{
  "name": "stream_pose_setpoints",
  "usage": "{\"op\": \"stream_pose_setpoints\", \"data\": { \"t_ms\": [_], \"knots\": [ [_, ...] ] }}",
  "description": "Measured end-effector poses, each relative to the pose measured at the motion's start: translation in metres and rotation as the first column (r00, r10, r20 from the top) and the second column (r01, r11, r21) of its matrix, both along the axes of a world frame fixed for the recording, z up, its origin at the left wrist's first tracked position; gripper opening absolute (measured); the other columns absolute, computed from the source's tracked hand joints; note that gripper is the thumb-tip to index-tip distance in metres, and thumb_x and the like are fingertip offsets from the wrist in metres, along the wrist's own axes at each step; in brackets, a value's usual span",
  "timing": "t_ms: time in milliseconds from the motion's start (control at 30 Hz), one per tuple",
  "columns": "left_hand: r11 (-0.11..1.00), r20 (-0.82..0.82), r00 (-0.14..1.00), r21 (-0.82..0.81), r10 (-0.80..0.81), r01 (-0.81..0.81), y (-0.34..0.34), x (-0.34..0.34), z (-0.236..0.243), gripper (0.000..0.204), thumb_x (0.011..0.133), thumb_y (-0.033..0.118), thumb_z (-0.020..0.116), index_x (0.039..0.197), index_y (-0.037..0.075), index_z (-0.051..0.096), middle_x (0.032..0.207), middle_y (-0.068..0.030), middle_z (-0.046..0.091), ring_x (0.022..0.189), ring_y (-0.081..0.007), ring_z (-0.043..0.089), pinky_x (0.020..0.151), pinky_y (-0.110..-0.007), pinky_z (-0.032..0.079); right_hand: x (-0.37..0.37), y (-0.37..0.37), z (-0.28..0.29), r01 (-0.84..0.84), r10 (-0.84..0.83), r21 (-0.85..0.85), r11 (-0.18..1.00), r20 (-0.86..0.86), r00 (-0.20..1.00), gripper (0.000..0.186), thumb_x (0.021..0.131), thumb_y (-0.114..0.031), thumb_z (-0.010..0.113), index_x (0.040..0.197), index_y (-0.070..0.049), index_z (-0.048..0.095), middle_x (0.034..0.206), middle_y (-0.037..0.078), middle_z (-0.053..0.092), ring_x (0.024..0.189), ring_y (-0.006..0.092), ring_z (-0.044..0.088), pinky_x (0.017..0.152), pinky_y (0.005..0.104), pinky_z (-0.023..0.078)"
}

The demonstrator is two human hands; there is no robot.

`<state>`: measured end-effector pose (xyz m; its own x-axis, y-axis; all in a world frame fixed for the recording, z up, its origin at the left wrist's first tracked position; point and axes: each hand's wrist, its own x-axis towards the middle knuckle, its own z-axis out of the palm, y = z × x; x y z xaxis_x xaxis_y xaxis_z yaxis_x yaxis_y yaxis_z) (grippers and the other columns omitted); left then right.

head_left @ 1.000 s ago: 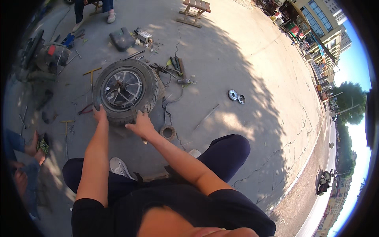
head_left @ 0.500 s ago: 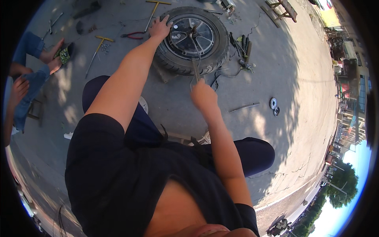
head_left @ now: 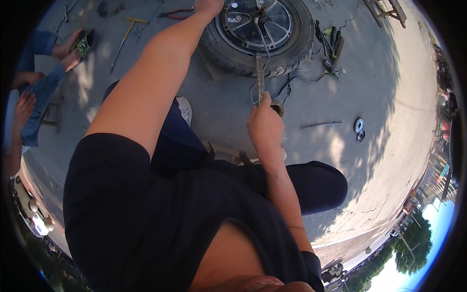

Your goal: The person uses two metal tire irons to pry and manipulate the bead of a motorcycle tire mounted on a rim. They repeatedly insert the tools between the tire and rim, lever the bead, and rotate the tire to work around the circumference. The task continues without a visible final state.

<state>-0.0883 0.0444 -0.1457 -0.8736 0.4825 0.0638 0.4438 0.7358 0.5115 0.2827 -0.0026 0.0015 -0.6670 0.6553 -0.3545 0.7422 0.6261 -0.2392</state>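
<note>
A black wheel with a tyre [head_left: 272, 68] and a dark hub with a short central axle lies flat in front of me. My right hand [head_left: 265, 127] is closed around a flat, worn tyre lever [head_left: 260, 78], which points away from me. The lever's far end meets the near edge of the rim. A cable from the axle runs down beside that end. Just right of my right hand is a round brownish thing [head_left: 278, 108], partly hidden. My left hand [head_left: 210, 6] is at the wheel's far left side, its fingers cut off by the top edge.
Red-handled pliers [head_left: 174, 14] and a yellow T-handled tool [head_left: 129, 36] lie left of the wheel. To its right are several dark-handled tools [head_left: 335, 43], a metal rod [head_left: 322, 125] and two metal rings [head_left: 359, 125]. Another person's sandalled foot [head_left: 83, 44] is at the left.
The view has shifted, so the wheel stands higher and further right, and my left hand's fingers have left the frame. My right hand still grips the lever, with its near end showing differently.
</note>
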Motion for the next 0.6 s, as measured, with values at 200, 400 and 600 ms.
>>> {"op": "stream_pose_setpoints", "data": {
  "t_ms": [200, 400, 600],
  "knots": [
    [0.999, 0.016, 1.000, -0.035, 0.006, -0.005, 0.002, 0.004, 0.006, 0.044, 0.097, 0.039, 0.042, 0.141, 0.040, 0.041, 0.148, -0.0191, 0.036, 0.119, -0.0403, 0.053, 0.096, -0.047, 0.047, 0.009, 0.000, -0.014, -0.014, 0.015, 0.014, 1.000, -0.065, 0.998, 0.048, 0.090, -0.016, 0.054, 0.131, 0.008, 0.042, 0.075, 0.020, 0.066, 0.067, 0.0365, 0.066, 0.060, 0.0457, 0.052],
    [1.000, 0.022, 1.000, -0.025, 0.007, -0.007, 0.002, 0.007, 0.010, 0.043, 0.097, 0.038, 0.042, 0.140, 0.039, 0.042, 0.148, -0.0196, 0.036, 0.114, -0.0405, 0.056, 0.095, -0.047, 0.048, 0.011, -0.001, -0.013, -0.022, 0.022, -0.006, 1.000, -0.077, 0.997, 0.051, 0.089, -0.013, 0.052, 0.133, 0.011, 0.040, 0.078, 0.018, 0.066, 0.065, 0.0335, 0.067, 0.058, 0.0428, 0.054],
    [0.999, -0.040, 0.998, 0.019, -0.044, 0.045, 0.002, -0.001, 0.006, 0.043, 0.097, 0.039, 0.042, 0.141, 0.038, 0.043, 0.149, -0.0196, 0.035, 0.114, -0.0416, 0.056, 0.094, -0.048, 0.048, 0.018, -0.002, -0.019, -0.038, 0.039, 0.010, 0.999, -0.119, 0.992, 0.053, 0.086, -0.011, 0.054, 0.132, 0.011, 0.040, 0.078, 0.018, 0.067, 0.065, 0.0333, 0.067, 0.059, 0.0429, 0.054]
  ]
}}
